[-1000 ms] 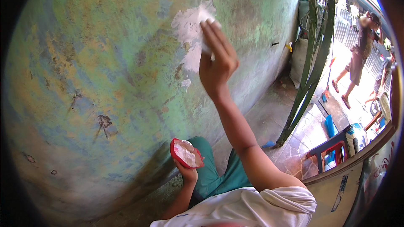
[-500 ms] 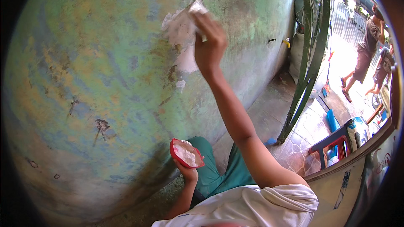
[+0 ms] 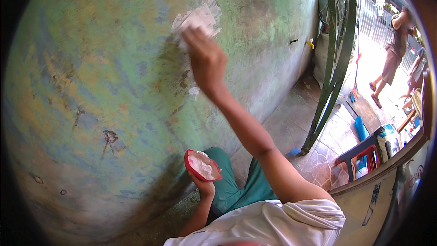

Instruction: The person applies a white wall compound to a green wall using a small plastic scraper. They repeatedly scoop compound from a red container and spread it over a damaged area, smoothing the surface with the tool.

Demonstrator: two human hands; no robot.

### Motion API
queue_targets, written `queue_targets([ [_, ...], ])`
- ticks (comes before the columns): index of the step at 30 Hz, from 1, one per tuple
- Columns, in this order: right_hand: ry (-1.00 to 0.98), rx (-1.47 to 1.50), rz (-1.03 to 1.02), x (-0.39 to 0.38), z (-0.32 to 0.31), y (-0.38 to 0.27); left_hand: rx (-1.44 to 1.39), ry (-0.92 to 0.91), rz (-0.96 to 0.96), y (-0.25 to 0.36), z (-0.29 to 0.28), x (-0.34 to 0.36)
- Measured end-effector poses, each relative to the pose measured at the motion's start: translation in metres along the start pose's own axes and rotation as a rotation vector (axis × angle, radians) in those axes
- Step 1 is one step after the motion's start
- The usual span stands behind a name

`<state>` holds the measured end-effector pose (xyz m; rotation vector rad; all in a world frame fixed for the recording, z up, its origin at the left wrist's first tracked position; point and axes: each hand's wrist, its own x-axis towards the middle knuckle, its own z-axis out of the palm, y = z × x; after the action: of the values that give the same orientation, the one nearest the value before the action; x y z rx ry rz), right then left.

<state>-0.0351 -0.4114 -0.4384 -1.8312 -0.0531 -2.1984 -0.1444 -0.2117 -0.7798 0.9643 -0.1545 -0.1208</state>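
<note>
A green, blotchy, weathered wall (image 3: pixel 114 64) fills the left and middle, with a fresh white patch of paste (image 3: pixel 208 14) smeared on its upper part. Against the lower left of that patch is my right hand (image 3: pixel 207 61), fingers bent and pressed together, slightly blurred; whatever they grip is hidden behind them. Low in front of my knee, my left hand (image 3: pixel 203 187) holds a small red tub (image 3: pixel 193 171) from below, tilted toward me. White paste (image 3: pixel 200 161) lies inside the tub. A small separate white dab (image 3: pixel 194 91) sits on the wall below my right wrist.
Green metal uprights (image 3: pixel 328 91) stand right of the wall, near pale sacks (image 3: pixel 322 54) and a yellow tap (image 3: pixel 310 43). A dark stool (image 3: pixel 359 152) is on the tiled floor at right. Two people (image 3: pixel 394 50) are outside by a white fence (image 3: pixel 371 25).
My right hand has swept left and down across the white patch, uncovering its upper right part. My left hand and the red tub have stayed nearly still.
</note>
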Motion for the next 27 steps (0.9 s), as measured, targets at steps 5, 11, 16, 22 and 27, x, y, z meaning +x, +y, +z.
queue_targets([
  [5,-0.061,0.207,0.043,-0.028,-0.016,-0.011,-0.003,-0.039,-0.004,0.000,-0.005,0.003],
  [11,0.001,0.176,0.214,-0.002,-0.003,0.006,-0.019,0.021,-0.002,0.000,-0.003,0.000],
  [16,-0.078,0.264,-0.013,-0.032,-0.017,-0.046,-0.033,-0.015,0.012,0.000,-0.002,0.002],
  [22,0.255,0.097,0.218,0.021,-0.029,0.002,-0.094,-0.009,-0.022,-0.002,-0.009,-0.001],
  [27,-0.082,0.180,-0.050,-0.009,-0.017,-0.026,0.052,-0.068,0.049,-0.005,-0.008,0.004],
])
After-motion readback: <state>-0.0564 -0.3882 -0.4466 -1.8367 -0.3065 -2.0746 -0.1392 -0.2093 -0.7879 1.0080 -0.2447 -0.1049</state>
